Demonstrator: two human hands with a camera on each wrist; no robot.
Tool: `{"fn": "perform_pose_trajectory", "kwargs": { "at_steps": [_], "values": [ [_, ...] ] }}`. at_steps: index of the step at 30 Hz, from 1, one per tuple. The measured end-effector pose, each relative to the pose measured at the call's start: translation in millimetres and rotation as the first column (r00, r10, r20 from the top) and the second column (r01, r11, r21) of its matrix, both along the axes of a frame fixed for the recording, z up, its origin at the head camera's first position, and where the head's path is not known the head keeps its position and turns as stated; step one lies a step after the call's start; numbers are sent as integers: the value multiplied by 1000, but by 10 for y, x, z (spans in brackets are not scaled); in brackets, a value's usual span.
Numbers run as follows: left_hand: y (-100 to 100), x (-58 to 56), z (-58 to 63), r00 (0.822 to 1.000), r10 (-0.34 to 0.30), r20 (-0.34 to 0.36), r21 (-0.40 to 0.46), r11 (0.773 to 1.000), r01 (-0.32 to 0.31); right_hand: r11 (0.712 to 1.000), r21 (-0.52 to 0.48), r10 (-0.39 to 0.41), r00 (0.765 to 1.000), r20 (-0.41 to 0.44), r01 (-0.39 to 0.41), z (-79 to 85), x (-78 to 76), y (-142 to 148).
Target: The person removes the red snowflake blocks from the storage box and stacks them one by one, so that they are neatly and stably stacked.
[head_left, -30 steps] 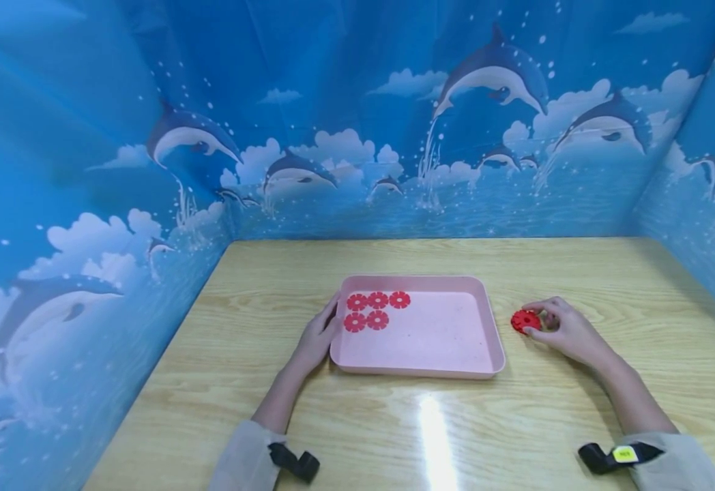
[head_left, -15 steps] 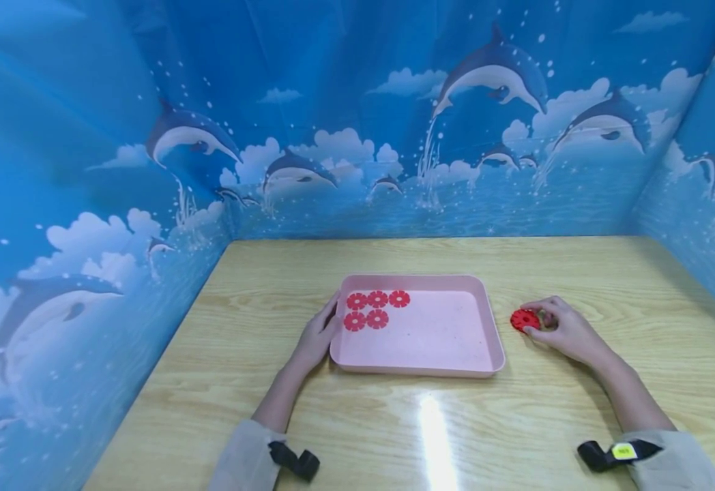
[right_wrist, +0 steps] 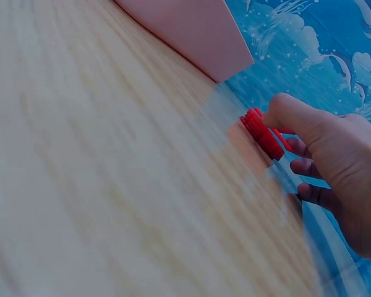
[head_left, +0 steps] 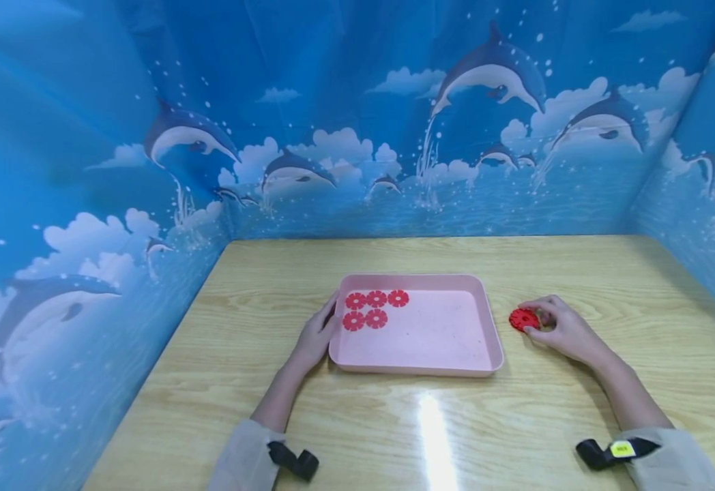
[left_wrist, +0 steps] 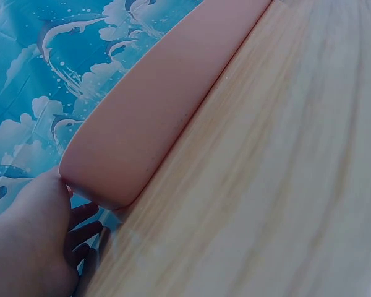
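Presently gripping a pink tray [head_left: 431, 334] by its left side with left hand [head_left: 317, 336]; pinching red discs [head_left: 520, 322] in right hand [head_left: 567, 333]; over a wooden table [head_left: 271, 279], before dolphin-printed walls [head_left: 345, 82].

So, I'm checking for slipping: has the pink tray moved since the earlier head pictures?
No: against the back edge of the wooden table, the pink tray shows no visible shift in the head view.
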State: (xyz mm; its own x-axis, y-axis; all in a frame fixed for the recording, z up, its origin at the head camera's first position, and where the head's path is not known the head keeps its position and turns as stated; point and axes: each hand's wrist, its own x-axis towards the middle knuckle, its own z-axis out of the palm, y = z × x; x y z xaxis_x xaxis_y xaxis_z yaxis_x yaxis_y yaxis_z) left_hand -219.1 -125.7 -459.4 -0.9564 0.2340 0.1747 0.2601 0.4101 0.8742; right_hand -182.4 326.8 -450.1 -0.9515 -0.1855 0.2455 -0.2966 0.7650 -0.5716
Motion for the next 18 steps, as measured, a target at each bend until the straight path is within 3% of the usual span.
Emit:
{"fn": "perform_pose_trajectory", "kwargs": {
  "at_steps": [18],
  "values": [
    [-13,-8,-21,1000,17,15,-40,999,-16,1000,-22,6,1000,21,-5,-28,-14,22]
  ]
}}
